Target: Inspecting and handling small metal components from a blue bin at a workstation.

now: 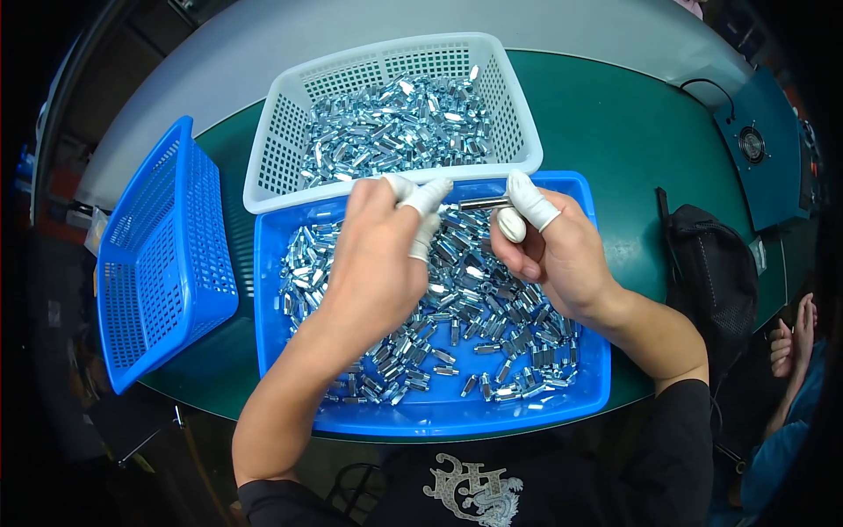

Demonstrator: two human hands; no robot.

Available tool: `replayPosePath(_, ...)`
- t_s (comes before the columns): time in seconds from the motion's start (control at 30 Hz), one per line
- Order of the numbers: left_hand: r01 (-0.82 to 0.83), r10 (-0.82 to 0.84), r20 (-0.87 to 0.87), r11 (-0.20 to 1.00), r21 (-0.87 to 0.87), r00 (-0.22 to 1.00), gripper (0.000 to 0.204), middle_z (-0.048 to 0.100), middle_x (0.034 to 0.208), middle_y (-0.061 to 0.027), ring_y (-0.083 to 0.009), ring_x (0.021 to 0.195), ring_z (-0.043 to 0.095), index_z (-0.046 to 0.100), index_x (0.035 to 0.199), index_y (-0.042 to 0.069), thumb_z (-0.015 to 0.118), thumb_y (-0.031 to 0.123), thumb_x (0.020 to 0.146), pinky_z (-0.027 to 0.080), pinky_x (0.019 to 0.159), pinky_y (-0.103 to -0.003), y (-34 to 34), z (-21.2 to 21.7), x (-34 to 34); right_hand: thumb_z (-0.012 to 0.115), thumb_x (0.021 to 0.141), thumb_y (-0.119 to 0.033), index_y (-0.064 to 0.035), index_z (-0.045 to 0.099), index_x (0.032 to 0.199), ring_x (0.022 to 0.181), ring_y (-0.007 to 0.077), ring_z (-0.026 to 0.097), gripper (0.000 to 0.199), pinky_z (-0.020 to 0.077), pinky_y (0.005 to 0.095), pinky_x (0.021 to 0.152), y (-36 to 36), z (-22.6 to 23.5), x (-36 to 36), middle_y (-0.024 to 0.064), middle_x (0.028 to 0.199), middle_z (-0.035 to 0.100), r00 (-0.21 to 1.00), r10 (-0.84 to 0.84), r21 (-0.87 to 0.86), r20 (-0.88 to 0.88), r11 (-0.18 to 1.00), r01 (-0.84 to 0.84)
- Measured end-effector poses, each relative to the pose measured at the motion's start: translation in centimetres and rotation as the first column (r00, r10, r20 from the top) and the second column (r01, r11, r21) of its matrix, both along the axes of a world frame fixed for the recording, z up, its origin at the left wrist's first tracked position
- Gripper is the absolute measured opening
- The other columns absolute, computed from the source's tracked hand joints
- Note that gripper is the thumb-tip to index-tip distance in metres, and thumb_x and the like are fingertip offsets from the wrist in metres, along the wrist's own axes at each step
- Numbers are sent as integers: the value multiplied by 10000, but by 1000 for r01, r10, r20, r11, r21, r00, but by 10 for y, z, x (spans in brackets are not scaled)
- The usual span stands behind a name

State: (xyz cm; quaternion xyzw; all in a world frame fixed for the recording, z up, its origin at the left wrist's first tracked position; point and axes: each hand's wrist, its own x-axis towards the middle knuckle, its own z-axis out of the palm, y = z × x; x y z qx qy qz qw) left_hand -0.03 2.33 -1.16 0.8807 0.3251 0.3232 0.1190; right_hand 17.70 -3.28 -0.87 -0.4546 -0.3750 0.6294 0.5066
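A person's right hand (571, 255) is pinching a shiny metal piece (479, 204) between thumb and forefinger, the tips closing on it and its free end pointing toward the left fingers. The left hand (373, 250) is curling just beside that end, its tips bunching close together; whether they are gripping anything cannot be told. White finger covers (533, 204) are wrapping several fingertips. Below the fingers, a blue tray (430, 423) is holding many loose metal parts (457, 299). Just beyond the fingertips, a white basket (395, 41) is holding more. Well left of the fingers, an empty blue basket (145, 299) is leaning on its side. Right of them, a black bag (716, 272) is lying.
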Motion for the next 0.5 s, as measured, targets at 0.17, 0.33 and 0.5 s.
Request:
replayPosePath(0.17, 264, 190, 538, 709, -654, 821, 233, 594, 900, -24, -89, 834, 543, 567, 1026, 27, 653, 31, 809, 445, 751, -260, -4, 14, -4, 356, 972, -373, -65, 487, 742, 422, 54, 307, 406, 274, 201, 416, 1, 2, -1, 15, 538, 447, 999, -52, 15, -16, 999, 52)
replayPosePath(0.33, 413, 265, 633, 568, -712, 727, 262, 606, 935, -56, -116, 898, 567, 551, 1033, 15, 654, -14, 794, 459, 829, -242, -6, 16, -2, 358, 971, -375, -70, 483, 729, 422, 53, 304, 409, 269, 201, 416, 0, 1, 0, 13, 536, 445, 998, -70, 26, -1, 997, 70)
replayPosePath(0.5, 455, 263, 687, 584, -672, 677, 260, 630, 950, -80, -127, 879, 598, 583, 1037, -1, 661, -14, 790, 483, 806, -260, -13, 15, 5, 352, 974, -387, -85, 476, 708, 427, 46, 312, 421, 266, 195, 417, -4, 5, -5, 7, 532, 447, 998, -67, 45, -4, 997, 67)
